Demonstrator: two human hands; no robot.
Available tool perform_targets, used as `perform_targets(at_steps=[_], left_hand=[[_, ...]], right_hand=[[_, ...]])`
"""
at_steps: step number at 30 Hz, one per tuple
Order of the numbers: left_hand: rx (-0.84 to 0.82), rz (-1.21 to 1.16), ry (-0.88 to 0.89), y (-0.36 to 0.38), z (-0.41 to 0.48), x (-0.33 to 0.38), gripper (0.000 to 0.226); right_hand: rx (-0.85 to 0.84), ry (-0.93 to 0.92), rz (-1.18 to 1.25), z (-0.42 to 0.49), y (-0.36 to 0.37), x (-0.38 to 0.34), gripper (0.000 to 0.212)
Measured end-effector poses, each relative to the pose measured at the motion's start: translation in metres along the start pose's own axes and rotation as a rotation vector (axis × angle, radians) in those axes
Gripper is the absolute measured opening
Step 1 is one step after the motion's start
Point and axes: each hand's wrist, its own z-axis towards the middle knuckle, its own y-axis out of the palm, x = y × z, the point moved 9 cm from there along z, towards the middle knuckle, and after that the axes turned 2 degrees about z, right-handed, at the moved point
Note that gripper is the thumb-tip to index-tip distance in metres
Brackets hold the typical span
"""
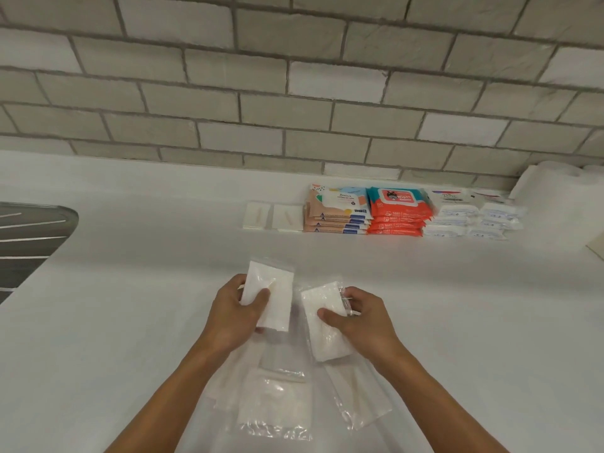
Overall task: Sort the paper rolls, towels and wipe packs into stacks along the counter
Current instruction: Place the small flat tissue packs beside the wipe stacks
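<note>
**Sorting bagged towels, 1 in each hand**

A ribbed metal drainer (pixel 32 230) shows at the far left edge of the white counter (pixel 130 289). The left hand (pixel 233 308) grips a clear-bagged white towel (pixel 271 289), thumb over its face and fingers curled behind. Its long axis points away from the person. Just beside it, the right hand (pixel 362 317) clamps a second bagged towel (pixel 327 328) by its right edge, thumb on top, long axis leaning a little left. Under both forearms lies a loose heap of similar bags (pixel 274 400), not yet sorted.

Ahead, against the tiled wall (pixel 294 93), the sorted row begins with 2 low stacks of flat towel bags (pixel 273 217). Next comes a beige wipe stack (pixel 336 212) whose label is too blurred to read. Beside it is an orange wipe stack (pixel 397 207) marked "Wipes", "80" and "BABY". Then come 2 columns of white wipe packs (pixel 474 220) with unreadable print, and paper rolls (pixel 549 178) at the far right.

The 2 flat stacks sit straight ahead, well apart from both hands and a shade nearer the left hand's line. On that reading, the left hand's towel likely has the shorter trip forward.
</note>
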Motion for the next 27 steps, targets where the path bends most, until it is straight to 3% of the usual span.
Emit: perform_targets(at_steps=[4,11,19,27], left_hand=[[0.036,-0.003,0.021,-0.018,0.018,0.009,0.028],[0.109,0.052,0.019,-0.045,0.063,0.011,0.041],[0.212,0.167,0.015,-0.074,0.135,0.021,0.047],[0.21,0.32,0.071,-0.068,0.213,0.038,0.049]], right_hand=[[-0.042,-0.015,0.061,0.015,0.016,-0.021,0.023],[0.037,-0.007,0.2,0.059,0.034,-0.052,0.043],[0.179,-0.047,0.069,0.121,0.049,-0.088,0.048],[0.284,-0.187,-0.023,0.188,0.073,-0.116,0.044]])
